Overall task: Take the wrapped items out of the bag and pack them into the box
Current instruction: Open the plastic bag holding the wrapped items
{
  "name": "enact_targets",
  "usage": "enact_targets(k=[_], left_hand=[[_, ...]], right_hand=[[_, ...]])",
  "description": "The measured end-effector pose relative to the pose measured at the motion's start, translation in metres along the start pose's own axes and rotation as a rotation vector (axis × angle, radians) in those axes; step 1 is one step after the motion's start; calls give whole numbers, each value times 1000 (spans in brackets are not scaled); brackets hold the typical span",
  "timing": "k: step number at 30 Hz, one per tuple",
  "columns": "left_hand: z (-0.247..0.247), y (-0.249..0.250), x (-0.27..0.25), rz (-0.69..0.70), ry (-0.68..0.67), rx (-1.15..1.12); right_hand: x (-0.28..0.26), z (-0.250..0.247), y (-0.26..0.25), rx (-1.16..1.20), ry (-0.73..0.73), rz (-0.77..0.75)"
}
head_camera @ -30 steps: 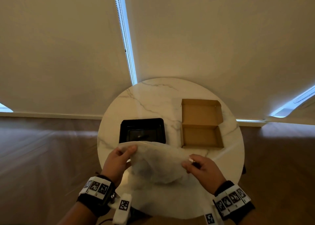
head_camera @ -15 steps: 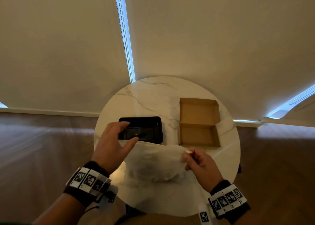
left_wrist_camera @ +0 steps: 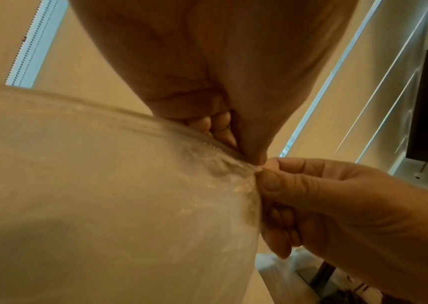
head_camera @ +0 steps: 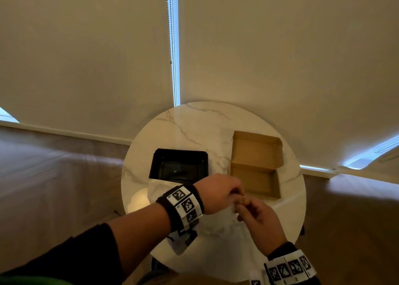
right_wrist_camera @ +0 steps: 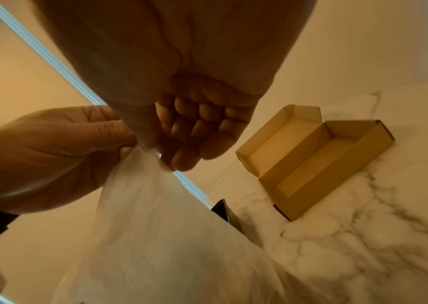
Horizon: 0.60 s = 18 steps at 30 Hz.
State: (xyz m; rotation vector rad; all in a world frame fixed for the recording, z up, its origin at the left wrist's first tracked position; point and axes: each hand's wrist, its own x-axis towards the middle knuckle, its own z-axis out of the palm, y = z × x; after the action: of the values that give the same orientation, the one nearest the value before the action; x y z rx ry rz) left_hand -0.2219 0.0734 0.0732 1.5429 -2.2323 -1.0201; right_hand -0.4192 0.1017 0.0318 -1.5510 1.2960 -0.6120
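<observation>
Opening step, judging by the grip: left hand (head_camera: 218,193) and right hand (head_camera: 258,221), fingers (right_wrist_camera: 181,125) curled, both pinching one corner of the white bag (right_wrist_camera: 160,236) over the near edge of the tabletop (head_camera: 194,122). Next, likely parting the bag's mouth, then reaching in. Cardboard box (head_camera: 254,166) open and bare toward the right edge, black tray (head_camera: 179,162) beside it. Wrapped items unseen inside the cloudy bag; count impossible to tell.
</observation>
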Motion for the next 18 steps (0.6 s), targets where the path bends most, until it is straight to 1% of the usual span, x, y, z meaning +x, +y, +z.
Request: enact_targets(k=[2, 5, 7, 10, 14, 16, 18], left_hand=[[3, -1, 0, -16, 12, -31], [0, -1, -1, 5, 10, -65], [-3, 2, -2, 31, -19, -22], [-2, 4, -6, 71, -12, 94], [6, 2, -14, 54, 35, 197], [5, -6, -22, 41, 54, 222], [-3, -20, -35, -9, 55, 223]], right_hand=[[-1, 1, -1, 43, 33, 13], [-2, 0, -4, 76, 68, 14], [-2, -1, -5, 59, 68, -17], [-2, -2, -1, -10, 101, -84], [1, 0, 6, -95, 163, -156], [2, 2, 6, -99, 174, -188], [2, 1, 3, -98, 174, -235]])
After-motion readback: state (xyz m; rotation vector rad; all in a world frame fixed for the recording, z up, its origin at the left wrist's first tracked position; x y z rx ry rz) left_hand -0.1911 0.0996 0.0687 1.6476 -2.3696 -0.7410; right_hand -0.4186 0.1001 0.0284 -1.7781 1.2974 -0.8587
